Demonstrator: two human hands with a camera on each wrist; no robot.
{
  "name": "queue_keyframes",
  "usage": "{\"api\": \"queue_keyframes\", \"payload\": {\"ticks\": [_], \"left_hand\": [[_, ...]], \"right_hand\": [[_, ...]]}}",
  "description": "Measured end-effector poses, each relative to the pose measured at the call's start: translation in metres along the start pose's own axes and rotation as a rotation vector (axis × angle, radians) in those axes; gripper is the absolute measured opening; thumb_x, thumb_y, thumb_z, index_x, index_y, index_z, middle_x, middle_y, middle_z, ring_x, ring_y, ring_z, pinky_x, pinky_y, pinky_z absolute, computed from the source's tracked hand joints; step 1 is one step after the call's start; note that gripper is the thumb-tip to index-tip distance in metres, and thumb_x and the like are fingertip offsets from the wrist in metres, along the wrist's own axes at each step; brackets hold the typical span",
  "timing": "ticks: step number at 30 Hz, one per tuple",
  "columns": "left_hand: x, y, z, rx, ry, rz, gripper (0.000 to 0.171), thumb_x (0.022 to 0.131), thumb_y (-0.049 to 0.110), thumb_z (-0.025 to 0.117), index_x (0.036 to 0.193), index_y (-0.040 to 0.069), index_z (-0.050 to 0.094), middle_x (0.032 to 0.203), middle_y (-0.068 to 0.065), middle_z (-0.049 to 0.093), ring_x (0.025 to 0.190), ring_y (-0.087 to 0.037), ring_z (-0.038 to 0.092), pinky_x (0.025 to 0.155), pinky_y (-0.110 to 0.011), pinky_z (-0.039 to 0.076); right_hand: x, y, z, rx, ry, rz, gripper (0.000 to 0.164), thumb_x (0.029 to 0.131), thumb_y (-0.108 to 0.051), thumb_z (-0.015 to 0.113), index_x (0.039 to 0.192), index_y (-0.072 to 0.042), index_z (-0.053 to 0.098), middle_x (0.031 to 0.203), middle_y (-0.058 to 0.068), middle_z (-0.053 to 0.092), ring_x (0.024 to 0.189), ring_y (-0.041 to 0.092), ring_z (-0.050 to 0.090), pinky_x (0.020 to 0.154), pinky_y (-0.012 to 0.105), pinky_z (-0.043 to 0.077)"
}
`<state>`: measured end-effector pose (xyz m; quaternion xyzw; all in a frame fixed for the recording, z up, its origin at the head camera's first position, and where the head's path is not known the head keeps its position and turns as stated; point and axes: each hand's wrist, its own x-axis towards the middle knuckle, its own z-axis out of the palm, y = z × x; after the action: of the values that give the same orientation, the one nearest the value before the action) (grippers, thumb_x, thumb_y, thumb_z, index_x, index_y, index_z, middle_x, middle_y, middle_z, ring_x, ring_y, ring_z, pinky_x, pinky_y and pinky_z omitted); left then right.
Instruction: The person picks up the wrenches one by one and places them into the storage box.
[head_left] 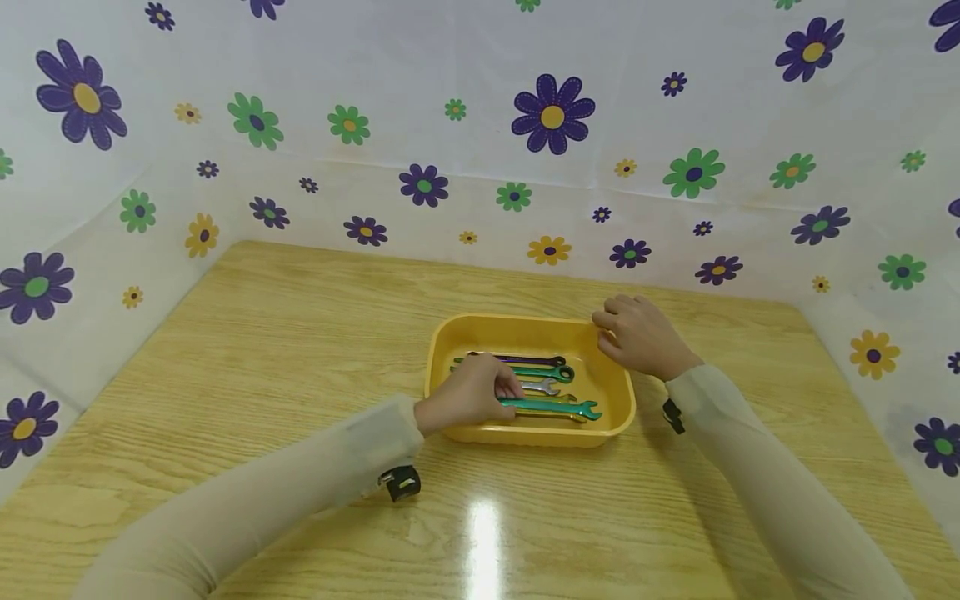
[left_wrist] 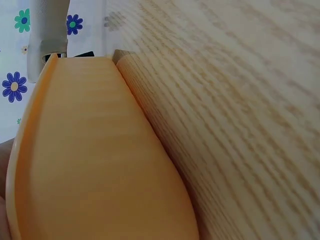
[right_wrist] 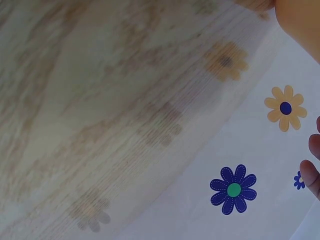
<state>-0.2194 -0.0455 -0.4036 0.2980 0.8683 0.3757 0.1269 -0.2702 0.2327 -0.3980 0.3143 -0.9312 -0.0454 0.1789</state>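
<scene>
A yellow plastic tray [head_left: 525,327] stands on the table with several wrenches lying side by side in it. My left hand [head_left: 472,390] reaches over the tray's left part and pinches a shiny teal open-end wrench [head_left: 558,407], whose open jaw points right. Beyond it lie a silver wrench [head_left: 543,387], a green ratcheting wrench [head_left: 543,373] and a purple wrench [head_left: 536,361]. Gold wrenches [head_left: 558,416] show beside and under the teal one. At the far right corner my right hand [head_left: 641,337] holds the tray's rim, fingers curled. The left wrist view is filled mostly by the tray's outer wall [left_wrist: 100,150].
The wood-grain table [head_left: 300,333] extends around the tray on all sides. A white flower-print cloth [head_left: 450,75] hangs behind and along both sides of the table. Small black devices [head_left: 401,482] are strapped at the wrists.
</scene>
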Motion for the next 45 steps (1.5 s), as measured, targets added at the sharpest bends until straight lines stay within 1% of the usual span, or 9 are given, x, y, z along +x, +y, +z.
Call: {"api": "queue_keyframes", "payload": {"ticks": [4, 11, 19, 32, 38, 45], "left_hand": [[0.0003, -0.0013, 0.0012, 0.008, -0.009, 0.013, 0.009, 0.073, 0.002, 0.072, 0.081, 0.009, 0.072, 0.079, -0.001, 0.067, 0.069, -0.008, 0.055, 0.066, -0.018, 0.047], [0.0014, -0.0001, 0.0031, 0.038, -0.031, 0.017, 0.007, 0.074, 0.005, 0.076, 0.079, 0.008, 0.072, 0.078, -0.002, 0.068, 0.067, -0.007, 0.057, 0.063, -0.016, 0.047], [0.0029, 0.0013, 0.0072, 0.080, -0.036, 0.020, 0.007, 0.073, 0.006, 0.077, 0.076, 0.009, 0.072, 0.076, -0.001, 0.069, 0.066, -0.006, 0.057, 0.062, -0.015, 0.047], [0.0038, 0.0031, 0.0074, 0.118, -0.058, 0.004, 0.007, 0.074, 0.007, 0.078, 0.075, 0.010, 0.072, 0.076, -0.001, 0.068, 0.066, -0.007, 0.057, 0.063, -0.015, 0.047], [0.0048, 0.0049, 0.0073, 0.127, -0.065, 0.003, 0.006, 0.073, 0.007, 0.078, 0.075, 0.009, 0.072, 0.075, -0.001, 0.068, 0.065, -0.007, 0.057, 0.063, -0.015, 0.047], [0.0076, 0.0053, 0.0077, 0.143, -0.092, 0.005, 0.006, 0.074, 0.005, 0.077, 0.076, 0.008, 0.072, 0.075, -0.001, 0.069, 0.065, -0.007, 0.057, 0.063, -0.016, 0.048]], "right_hand": [[-0.0005, -0.0002, -0.0006, 0.006, 0.003, -0.004, 0.007, 0.082, -0.016, 0.058, 0.083, -0.009, 0.059, 0.073, 0.006, 0.054, 0.070, 0.022, 0.048, 0.065, 0.035, 0.040], [-0.0007, -0.0002, -0.0014, 0.011, 0.005, 0.000, 0.006, 0.083, -0.015, 0.058, 0.083, -0.009, 0.059, 0.075, 0.007, 0.056, 0.072, 0.023, 0.050, 0.067, 0.036, 0.043], [-0.0005, -0.0016, -0.0030, 0.009, -0.023, 0.023, 0.008, 0.083, -0.016, 0.058, 0.086, -0.009, 0.060, 0.078, 0.007, 0.059, 0.075, 0.023, 0.051, 0.071, 0.037, 0.046], [0.0002, -0.0011, -0.0024, 0.008, -0.003, 0.005, 0.007, 0.083, -0.016, 0.058, 0.084, -0.009, 0.059, 0.075, 0.006, 0.056, 0.072, 0.023, 0.050, 0.068, 0.037, 0.045], [0.0008, -0.0011, -0.0030, 0.007, -0.010, 0.004, 0.007, 0.083, -0.016, 0.058, 0.084, -0.009, 0.060, 0.073, 0.006, 0.054, 0.069, 0.021, 0.047, 0.066, 0.036, 0.042], [0.0013, -0.0010, -0.0026, 0.013, -0.008, 0.004, 0.006, 0.083, -0.015, 0.058, 0.083, -0.009, 0.058, 0.072, 0.005, 0.053, 0.068, 0.021, 0.046, 0.066, 0.036, 0.042]]}}
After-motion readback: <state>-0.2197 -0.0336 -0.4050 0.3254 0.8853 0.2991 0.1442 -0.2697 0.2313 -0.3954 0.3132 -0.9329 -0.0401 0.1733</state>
